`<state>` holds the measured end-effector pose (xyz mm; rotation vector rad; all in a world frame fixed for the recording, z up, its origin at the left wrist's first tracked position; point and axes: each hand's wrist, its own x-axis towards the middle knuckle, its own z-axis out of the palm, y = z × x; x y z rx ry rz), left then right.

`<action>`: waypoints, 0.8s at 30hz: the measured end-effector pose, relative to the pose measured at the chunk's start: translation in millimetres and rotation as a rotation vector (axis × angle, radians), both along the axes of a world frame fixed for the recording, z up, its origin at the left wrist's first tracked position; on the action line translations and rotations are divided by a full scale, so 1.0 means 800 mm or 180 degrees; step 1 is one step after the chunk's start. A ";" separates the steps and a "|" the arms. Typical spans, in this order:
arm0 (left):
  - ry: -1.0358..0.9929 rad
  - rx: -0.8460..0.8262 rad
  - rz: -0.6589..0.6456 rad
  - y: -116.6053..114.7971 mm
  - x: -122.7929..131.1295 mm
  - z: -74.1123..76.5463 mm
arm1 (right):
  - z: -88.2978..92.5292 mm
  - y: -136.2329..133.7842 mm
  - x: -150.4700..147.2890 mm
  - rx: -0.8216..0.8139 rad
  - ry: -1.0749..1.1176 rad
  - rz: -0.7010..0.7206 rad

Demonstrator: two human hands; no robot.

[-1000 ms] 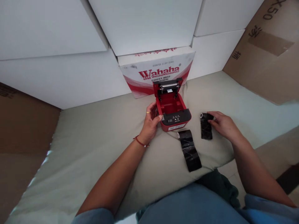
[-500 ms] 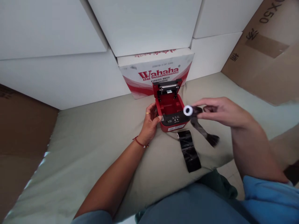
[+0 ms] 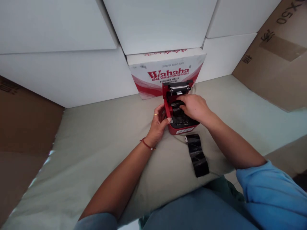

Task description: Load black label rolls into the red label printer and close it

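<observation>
A small red printer (image 3: 170,127) sits on a pale green cloth, its lid (image 3: 177,88) tipped up at the back. My left hand (image 3: 158,123) grips the printer's left side, thumb on the front corner. My right hand (image 3: 194,107) reaches into the open bay, fingers curled on a black ribbon roll (image 3: 177,110) that lies inside, its strip trailing over the black front panel. A second black ribbon roll (image 3: 197,155), partly unrolled with a white core, lies on the cloth just in front of the printer.
A red-and-white Wahaha carton (image 3: 165,72) stands right behind the printer among white boxes (image 3: 59,60). Brown cardboard boxes (image 3: 275,54) flank the right and the left (image 3: 21,127). The green cloth (image 3: 96,143) spreads wide to the left.
My right hand picked the black ribbon roll up from the cloth on the right, carried it over, and now has it down in the printer's bay. The left hand stayed on the printer.
</observation>
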<state>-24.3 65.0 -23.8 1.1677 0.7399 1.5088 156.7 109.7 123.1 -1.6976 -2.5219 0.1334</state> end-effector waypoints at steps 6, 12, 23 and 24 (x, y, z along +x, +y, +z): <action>0.0023 0.0020 -0.0031 -0.001 -0.001 0.001 | 0.002 0.003 0.007 -0.0175 0.0267 0.0135; 0.0099 0.0067 -0.0010 0.000 0.001 0.000 | -0.001 -0.066 0.055 0.0505 0.1470 0.1055; 0.2483 0.1920 0.1455 -0.058 0.007 0.041 | -0.055 -0.119 0.092 0.0731 0.1273 0.1349; 0.2629 0.2080 0.1307 -0.061 0.009 0.041 | -0.053 -0.119 0.092 0.0685 0.1319 0.1352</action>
